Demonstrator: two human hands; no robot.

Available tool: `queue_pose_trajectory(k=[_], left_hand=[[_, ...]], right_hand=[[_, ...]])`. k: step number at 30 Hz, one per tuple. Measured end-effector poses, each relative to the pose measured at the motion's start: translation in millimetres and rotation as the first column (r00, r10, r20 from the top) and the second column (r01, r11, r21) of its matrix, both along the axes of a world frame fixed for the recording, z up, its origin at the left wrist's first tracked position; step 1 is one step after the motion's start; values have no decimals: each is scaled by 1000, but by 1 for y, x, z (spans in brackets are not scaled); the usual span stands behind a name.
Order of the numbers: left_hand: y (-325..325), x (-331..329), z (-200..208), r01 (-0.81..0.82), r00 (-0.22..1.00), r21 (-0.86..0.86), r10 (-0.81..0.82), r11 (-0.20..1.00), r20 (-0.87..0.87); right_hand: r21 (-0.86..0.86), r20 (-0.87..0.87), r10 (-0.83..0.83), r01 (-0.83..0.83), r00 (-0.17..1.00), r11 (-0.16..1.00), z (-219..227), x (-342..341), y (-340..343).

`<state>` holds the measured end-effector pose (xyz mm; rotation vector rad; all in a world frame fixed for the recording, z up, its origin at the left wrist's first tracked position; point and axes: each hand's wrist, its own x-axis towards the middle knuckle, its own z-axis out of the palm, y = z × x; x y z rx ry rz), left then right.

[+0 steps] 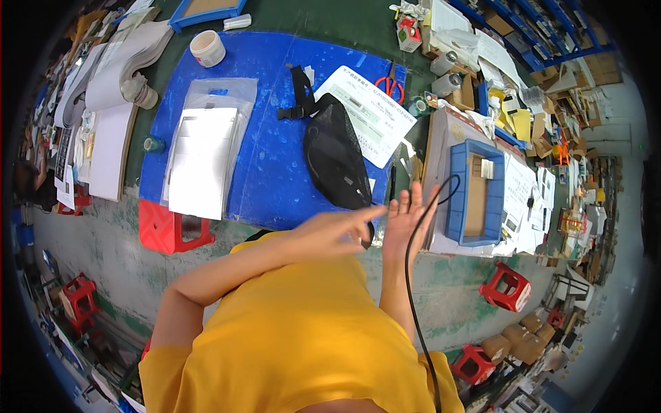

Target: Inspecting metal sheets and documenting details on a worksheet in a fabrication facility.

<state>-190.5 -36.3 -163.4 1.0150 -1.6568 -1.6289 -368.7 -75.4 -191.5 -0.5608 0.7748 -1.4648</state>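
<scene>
My left hand (329, 234) is held above the near edge of the blue work mat (272, 165), index finger stretched toward my other palm. Nothing shows in it. Beside it my right hand (405, 230) is raised, palm showing and fingers apart, with nothing held. A black cable (407, 275) passes across the right hand's outer side and loops beyond it. Just past both hands lies a black waist bag (337, 155) with its strap and buckle (297, 103). Under the bag's right side is a printed sheet (379, 134). Red-handled scissors (390, 88) rest at the sheet's far end.
On the mat's left, shiny pale sheets (203, 162) lie on a clear plastic bag (244, 103). A white tub (208, 49) stands at the far left. To the right is a blue tray (458, 196) among papers. Red stools (506, 286) stand on the floor.
</scene>
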Motion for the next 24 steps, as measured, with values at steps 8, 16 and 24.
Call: queue_pose_trajectory(k=[8,16,24], left_hand=[[-21,-107,49,377,926,-660,-256,650,277],[-4,-149,65,693,595,-602,-786,397,167],[50,-259,69,567,728,-597,-684,568,41]], right_hand=[[-20,50,111,-110,993,994,-10,25,13],[-238,449,15,103,893,966,52,-1,-35],[-453,458,54,181,887,873,119,26,-103]])
